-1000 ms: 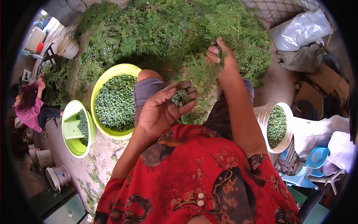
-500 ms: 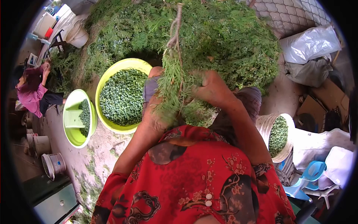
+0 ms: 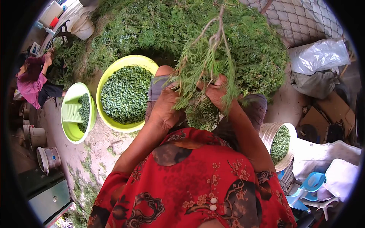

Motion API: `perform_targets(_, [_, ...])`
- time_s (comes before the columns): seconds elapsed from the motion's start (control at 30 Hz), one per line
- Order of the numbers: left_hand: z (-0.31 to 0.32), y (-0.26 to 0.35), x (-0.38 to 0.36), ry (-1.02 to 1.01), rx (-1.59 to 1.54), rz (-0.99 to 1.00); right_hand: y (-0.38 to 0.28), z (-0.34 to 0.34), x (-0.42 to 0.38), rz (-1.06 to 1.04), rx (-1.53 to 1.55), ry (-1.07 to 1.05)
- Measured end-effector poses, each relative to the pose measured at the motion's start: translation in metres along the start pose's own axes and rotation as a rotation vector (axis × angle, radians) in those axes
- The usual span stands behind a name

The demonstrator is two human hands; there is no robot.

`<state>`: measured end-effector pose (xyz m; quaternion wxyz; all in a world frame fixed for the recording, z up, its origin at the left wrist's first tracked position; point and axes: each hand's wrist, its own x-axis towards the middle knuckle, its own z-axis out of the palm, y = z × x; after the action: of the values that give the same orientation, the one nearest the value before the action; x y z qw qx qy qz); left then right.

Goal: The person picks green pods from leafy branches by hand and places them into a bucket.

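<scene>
Holding: both hands are up at the same leafy branch, a scraggly conifer-looking sprig with thin woody twigs poking up and feathery green fronds hanging down, right over the person's lap.
Left hand: left hand sits at the lower left of the sprig with its back to the camera; fingers are buried in the greenery, so I honestly can't tell if they're curled or spread.
Right hand: right hand is closed around the stems, fingers pressed together in a grip on the bunch.
Big basin: round yellow-green plastic basin on the ground just left of the knee, filled nearly to the rim with small, bumpy green berries.
Small basin: lime plastic basin further left, with a slotted basket insert and a smaller heap of the same berries.
White bucket: ribbed white bucket on the right, also holding berries.
Pile: huge fluffy heap of cut branches ahead.
Other person: someone in a pink top crouches at far left.
Change: half a second ago the sprig stood more upright and further left; now it leans right, and the right hand has come higher on it.
</scene>
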<state>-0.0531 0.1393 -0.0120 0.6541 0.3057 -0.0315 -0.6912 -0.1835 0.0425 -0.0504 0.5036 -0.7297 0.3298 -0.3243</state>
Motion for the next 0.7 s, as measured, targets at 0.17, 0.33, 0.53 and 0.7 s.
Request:
perform_targets(0.17, [-0.002, -0.01, 0.002, 0.101, 0.23, 0.265, -0.035, 0.008, -0.009, 0.143, 0.378, -0.01])
perform_targets(0.33, [-0.03, -0.001, 0.019, -0.067, 0.07, -0.039, -0.036, -0.004, -0.007, 0.715, 0.853, -0.063])
perform_targets(0.53, [-0.03, 0.001, 0.02, -0.139, -0.151, -0.144, -0.02, -0.009, -0.007, 0.689, 1.23, -0.171])
perform_targets(0.7, [-0.016, 0.004, 0.01, 0.028, -0.183, -0.069, -0.029, -0.009, -0.007, 0.692, 1.122, -0.106])
